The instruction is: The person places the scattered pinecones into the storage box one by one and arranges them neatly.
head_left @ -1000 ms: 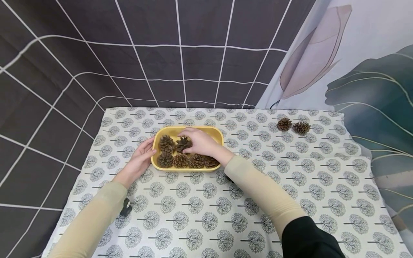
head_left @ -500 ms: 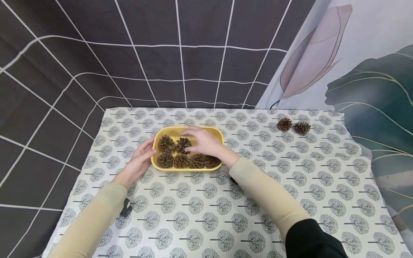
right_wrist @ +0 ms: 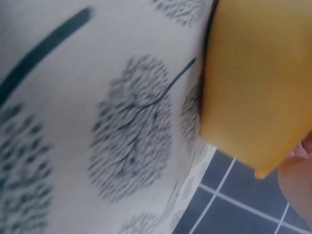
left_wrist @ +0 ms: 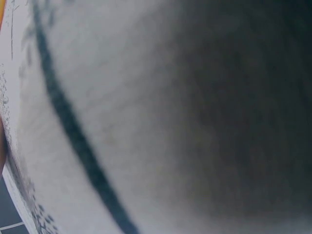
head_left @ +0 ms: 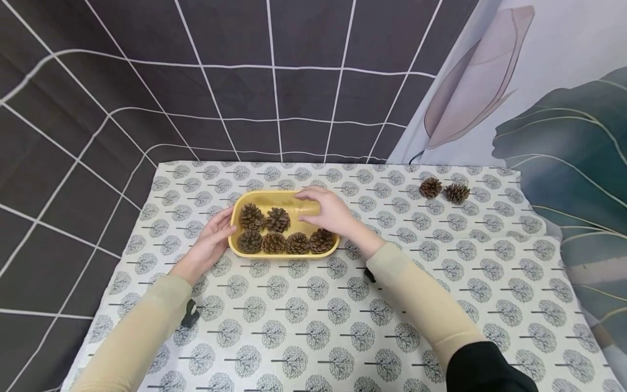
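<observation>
In the head view, a yellow rectangular plastic tray [head_left: 284, 257] holds several brown pine cones. Most stand in a row along its near side; a lone pine cone [head_left: 277, 220] sits behind them, beside another at the left. My left hand [head_left: 211, 242] holds the tray's left end, thumb at the rim. Over the tray's right part is my right hand [head_left: 333, 211], thumb and fingers apart with nothing between them. The right wrist view shows the tray's outer wall [right_wrist: 256, 83] and part of my hand [right_wrist: 295, 183] at its rim. Only blurred cloth dominates the left wrist view.
Two more pine cones, one at the left [head_left: 430, 188] and one at the right [head_left: 456, 193], lie at the table's back right. A tree-print tablecloth [head_left: 340, 348] covers the table. Behind it hangs a dark gridded backdrop [head_left: 235, 90].
My right hand has moved right, away from the pine cone in the tray's back row, which it has let go. The left hand has stayed at the tray's left end.
</observation>
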Tool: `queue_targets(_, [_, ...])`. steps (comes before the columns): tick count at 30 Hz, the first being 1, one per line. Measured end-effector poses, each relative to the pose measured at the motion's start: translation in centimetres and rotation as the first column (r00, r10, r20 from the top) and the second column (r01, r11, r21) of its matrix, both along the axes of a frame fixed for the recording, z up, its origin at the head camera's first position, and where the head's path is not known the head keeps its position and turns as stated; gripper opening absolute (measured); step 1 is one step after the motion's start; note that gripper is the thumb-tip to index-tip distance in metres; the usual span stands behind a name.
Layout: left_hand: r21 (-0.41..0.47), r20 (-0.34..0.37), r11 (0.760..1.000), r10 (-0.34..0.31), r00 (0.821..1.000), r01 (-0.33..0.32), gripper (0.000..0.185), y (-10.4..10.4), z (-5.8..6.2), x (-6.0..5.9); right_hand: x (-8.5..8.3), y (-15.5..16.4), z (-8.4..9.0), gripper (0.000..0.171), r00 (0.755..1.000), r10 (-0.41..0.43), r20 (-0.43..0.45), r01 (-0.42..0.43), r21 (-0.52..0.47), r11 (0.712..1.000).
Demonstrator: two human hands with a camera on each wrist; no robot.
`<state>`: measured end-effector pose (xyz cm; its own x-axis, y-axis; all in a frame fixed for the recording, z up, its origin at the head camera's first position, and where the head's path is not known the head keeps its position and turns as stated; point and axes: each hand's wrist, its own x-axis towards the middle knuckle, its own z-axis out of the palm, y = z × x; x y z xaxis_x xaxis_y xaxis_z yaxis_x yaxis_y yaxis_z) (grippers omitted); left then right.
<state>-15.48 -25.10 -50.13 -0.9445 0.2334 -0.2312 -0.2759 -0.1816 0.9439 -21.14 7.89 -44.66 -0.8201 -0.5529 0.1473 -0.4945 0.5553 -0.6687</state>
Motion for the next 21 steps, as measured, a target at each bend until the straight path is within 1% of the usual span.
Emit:
queue_targets(8, [-0.007, 0.002, 1.000, -0.008, 1.000, 0.008, 0.067, -0.1, 0.1, 0.0, -0.3, 2.8, -0.6, 0.051, 0.998, -0.065, 0.014, 0.066, -0.085, 0.994])
queue_targets(15, [-0.006, 0.007, 1.000, -0.009, 1.000, 0.009, 0.070, -0.1, 0.1, -0.1, -0.2, 5.3, -0.7, 0.048, 0.990, -0.140, 0.036, 0.144, -0.171, 0.975])
queue_targets(19, [-0.003, 0.013, 1.000, -0.006, 1.000, 0.006, 0.071, 0.0, 0.1, 0.0, -0.3, 6.7, -0.9, 0.047, 0.983, -0.181, 0.037, 0.185, -0.185, 0.965])
queue_targets(21, [-0.002, 0.013, 1.000, -0.005, 1.000, 0.005, 0.070, 0.0, 0.2, 0.0, -0.3, 7.5, -1.0, 0.047, 0.978, -0.202, 0.051, 0.208, -0.182, 0.961])
